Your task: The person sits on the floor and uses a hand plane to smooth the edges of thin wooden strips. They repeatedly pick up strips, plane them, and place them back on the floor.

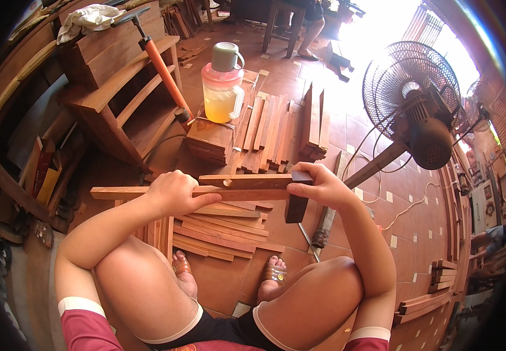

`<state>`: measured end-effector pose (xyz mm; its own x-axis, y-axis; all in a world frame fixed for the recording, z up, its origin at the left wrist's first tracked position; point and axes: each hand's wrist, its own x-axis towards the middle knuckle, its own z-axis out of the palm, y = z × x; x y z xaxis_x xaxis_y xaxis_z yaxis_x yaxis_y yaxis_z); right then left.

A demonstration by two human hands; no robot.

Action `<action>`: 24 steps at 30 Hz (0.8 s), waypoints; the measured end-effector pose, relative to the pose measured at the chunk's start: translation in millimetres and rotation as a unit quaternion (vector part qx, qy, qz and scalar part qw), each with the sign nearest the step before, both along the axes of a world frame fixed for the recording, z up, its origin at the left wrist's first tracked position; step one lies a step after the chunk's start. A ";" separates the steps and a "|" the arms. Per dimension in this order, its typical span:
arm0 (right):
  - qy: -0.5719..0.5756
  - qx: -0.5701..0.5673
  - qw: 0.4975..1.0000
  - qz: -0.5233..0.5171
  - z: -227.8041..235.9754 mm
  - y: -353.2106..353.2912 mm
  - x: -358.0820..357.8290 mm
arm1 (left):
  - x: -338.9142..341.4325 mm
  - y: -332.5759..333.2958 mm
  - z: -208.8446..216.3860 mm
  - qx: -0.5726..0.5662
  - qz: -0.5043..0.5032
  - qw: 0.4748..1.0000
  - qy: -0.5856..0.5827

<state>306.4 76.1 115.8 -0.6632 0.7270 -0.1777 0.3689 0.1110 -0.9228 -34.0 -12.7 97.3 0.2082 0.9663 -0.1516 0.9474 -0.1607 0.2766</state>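
Observation:
My left hand (174, 192) is closed around a long reddish-brown wooden slat (121, 193), held level above my knees. Thumb and fingers of my right hand (320, 186) grip an L-shaped wooden tool like a try square, at its corner. Its blade (253, 182), with a small round hole, lies along the slat. The dark, thick stock (297, 207) hangs down across the slat's right end, which is partly hidden by it and my thumb. Below my hands, several cut slats (218, 234) lie fanned out on the floor between my feet.
Ahead, more slats (270, 128) lie in rows beside a wooden block bearing a yellow-filled pitcher (220, 96) topped by a grey cup (227, 57). A fan (411, 93) stands at right. An orange hand pump (165, 76) leans on wooden furniture (103, 99). Another person's leg (312, 38) shows far back.

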 end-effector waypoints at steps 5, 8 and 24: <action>-0.010 -0.007 1.000 0.012 -2.0 1.1 1.4 | 1.1 -0.6 -0.7 -0.007 -0.010 1.000 -0.009; -0.005 -0.020 1.000 0.016 -2.6 1.4 1.6 | 2.3 -1.0 5.2 -0.034 0.004 0.999 0.023; -0.015 0.001 1.000 -0.011 1.8 -1.6 -0.4 | 1.4 -2.1 4.1 -0.007 0.003 1.000 -0.018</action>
<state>306.0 74.4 117.6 -0.6421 0.7414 -0.1952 0.3984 0.1051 -0.9112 -32.6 -14.9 101.4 0.2078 0.9654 -0.1576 0.9380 -0.1510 0.3119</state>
